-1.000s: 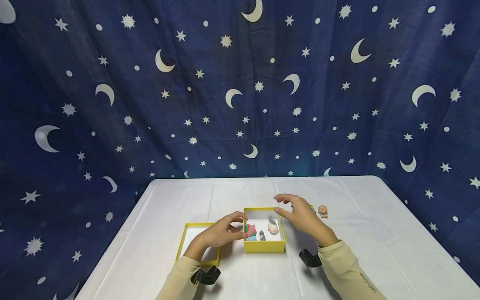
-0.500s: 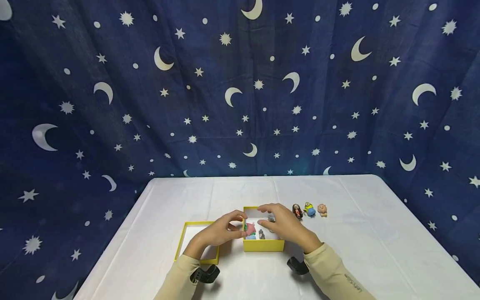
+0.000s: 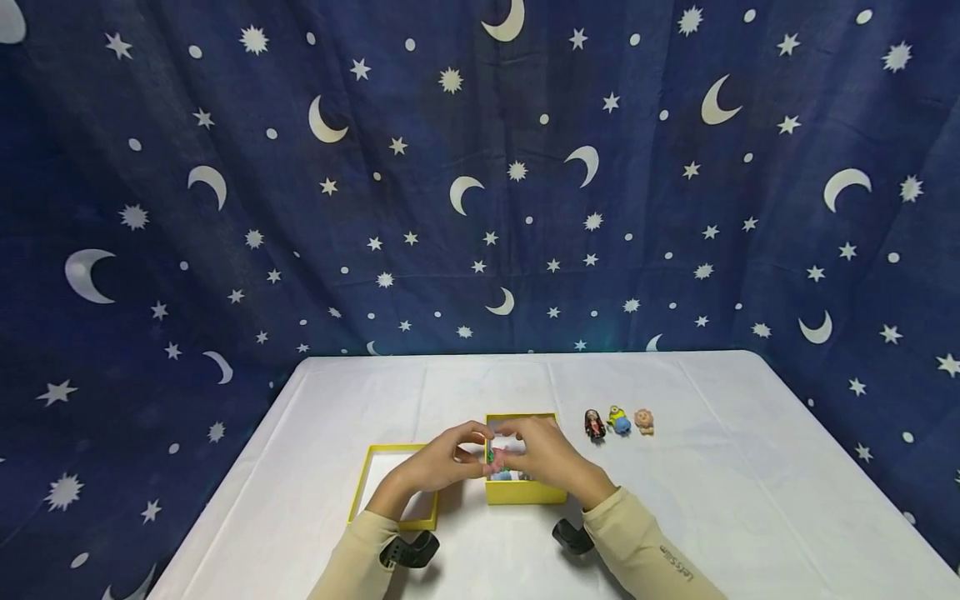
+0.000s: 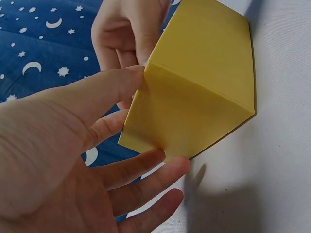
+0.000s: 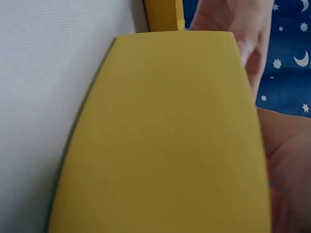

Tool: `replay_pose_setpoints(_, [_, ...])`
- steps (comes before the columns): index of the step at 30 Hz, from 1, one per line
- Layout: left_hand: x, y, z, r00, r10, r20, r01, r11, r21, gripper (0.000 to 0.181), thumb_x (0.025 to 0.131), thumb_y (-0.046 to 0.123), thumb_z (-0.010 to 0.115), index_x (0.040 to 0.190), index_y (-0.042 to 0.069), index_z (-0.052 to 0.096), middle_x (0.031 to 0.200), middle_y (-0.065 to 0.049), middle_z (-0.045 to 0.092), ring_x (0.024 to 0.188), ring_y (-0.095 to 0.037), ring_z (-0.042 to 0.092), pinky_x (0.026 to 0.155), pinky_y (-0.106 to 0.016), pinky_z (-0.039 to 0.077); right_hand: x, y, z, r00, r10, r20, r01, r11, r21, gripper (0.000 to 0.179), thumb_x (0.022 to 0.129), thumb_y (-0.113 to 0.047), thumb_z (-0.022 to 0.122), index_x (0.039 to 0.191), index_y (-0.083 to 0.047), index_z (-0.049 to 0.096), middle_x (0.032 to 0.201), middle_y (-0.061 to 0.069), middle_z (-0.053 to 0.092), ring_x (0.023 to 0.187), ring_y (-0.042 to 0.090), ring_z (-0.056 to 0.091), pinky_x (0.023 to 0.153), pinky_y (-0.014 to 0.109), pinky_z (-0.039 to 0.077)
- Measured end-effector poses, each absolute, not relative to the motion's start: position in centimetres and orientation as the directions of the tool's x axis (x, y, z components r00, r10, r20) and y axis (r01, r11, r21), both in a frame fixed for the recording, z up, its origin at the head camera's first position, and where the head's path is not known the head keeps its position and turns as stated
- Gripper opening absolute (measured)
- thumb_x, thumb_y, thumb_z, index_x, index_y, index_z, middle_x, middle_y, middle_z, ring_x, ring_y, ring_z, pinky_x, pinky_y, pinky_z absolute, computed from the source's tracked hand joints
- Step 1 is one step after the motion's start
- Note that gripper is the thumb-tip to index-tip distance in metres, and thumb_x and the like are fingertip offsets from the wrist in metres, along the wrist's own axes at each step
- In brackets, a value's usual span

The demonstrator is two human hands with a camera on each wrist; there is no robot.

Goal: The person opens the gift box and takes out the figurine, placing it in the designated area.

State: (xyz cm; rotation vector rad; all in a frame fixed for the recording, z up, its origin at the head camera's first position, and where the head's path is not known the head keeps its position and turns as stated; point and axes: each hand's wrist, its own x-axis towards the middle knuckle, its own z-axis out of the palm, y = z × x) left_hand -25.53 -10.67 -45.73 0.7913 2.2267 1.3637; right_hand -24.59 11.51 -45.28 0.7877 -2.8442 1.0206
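Note:
In the head view, a yellow box [image 3: 527, 493] with a white inside stands open-topped at the table's middle. My left hand [image 3: 442, 460] holds its left wall, thumb at a top corner and other fingertips against the outside, as the left wrist view shows on the box [image 4: 194, 82]. My right hand [image 3: 551, 457] reaches over the box from the right, thumb and fingers spread apart above the toys. A pink toy figure [image 3: 498, 458] lies at the box's left, beside the right thumb. The right hand covers the other toys in the box. In the right wrist view, the box wall [image 5: 165, 136] hides its fingertips.
A shallow yellow-rimmed lid [image 3: 367, 483], white inside, lies left of the box, partly under the left forearm. Behind and to the right stand a dark-haired figurine [image 3: 595, 425], a yellow-and-blue minion figurine [image 3: 618, 420] and a lion figurine [image 3: 644, 422]. A starry curtain [image 3: 480, 208] hangs behind the table.
My right hand has moved left from the box's right edge to above the pink figure, uncovering the figurines behind it. The left hand keeps its place on the box.

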Motion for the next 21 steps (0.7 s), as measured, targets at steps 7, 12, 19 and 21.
replay_pose_setpoints(7, [-25.47, -10.60, -45.69, -0.763, 0.644, -0.055, 0.254, 0.376, 0.891, 0.045, 0.097, 0.018, 0.070, 0.135, 0.004, 0.051, 0.150, -0.025, 0.046, 0.117, -0.036, 0.066, 0.099, -0.047, 0.055, -24.91, 11.32, -45.81, -0.856, -0.506, 0.108, -0.447, 0.617, -0.648, 0.044, 0.088, -0.022, 0.080, 0.128, -0.005, 0.068, 0.124, 0.014, 0.072, 0.102, 0.028, 0.068, 0.083, 0.044, 0.057])
replay_pose_setpoints(12, [-25.39, -10.50, -45.65, -0.765, 0.642, -0.050, 0.262, 0.382, 0.886, 0.045, 0.096, 0.017, 0.070, 0.135, 0.004, 0.052, 0.150, -0.022, 0.048, 0.116, -0.035, 0.067, 0.100, -0.047, 0.055, -24.89, 11.21, -46.01, -0.854, -0.512, 0.095, -0.445, 0.622, -0.645, 0.045, 0.088, -0.020, 0.080, 0.129, -0.004, 0.067, 0.125, 0.013, 0.071, 0.104, 0.025, 0.067, 0.085, 0.043, 0.055])
replay_pose_setpoints(19, [-25.42, -10.56, -45.75, -0.764, 0.645, -0.039, 0.273, 0.377, 0.885, 0.044, 0.096, 0.018, 0.070, 0.136, 0.008, 0.053, 0.150, -0.018, 0.049, 0.124, -0.040, 0.062, 0.103, -0.049, 0.053, -24.79, 11.25, -46.03, -0.867, -0.496, 0.045, -0.403, 0.645, -0.650, 0.046, 0.089, -0.024, 0.079, 0.129, -0.004, 0.067, 0.124, 0.020, 0.069, 0.105, 0.031, 0.069, 0.088, 0.048, 0.056])
replay_pose_setpoints(21, [-25.44, -10.56, -45.73, -0.763, 0.646, -0.038, 0.274, 0.376, 0.885, 0.043, 0.097, 0.017, 0.069, 0.136, 0.008, 0.053, 0.150, -0.017, 0.049, 0.125, -0.041, 0.061, 0.103, -0.048, 0.053, -24.80, 11.24, -46.03, -0.870, -0.491, 0.036, -0.393, 0.649, -0.651, 0.047, 0.089, -0.025, 0.079, 0.130, -0.005, 0.066, 0.122, 0.018, 0.069, 0.101, 0.028, 0.068, 0.085, 0.045, 0.057])
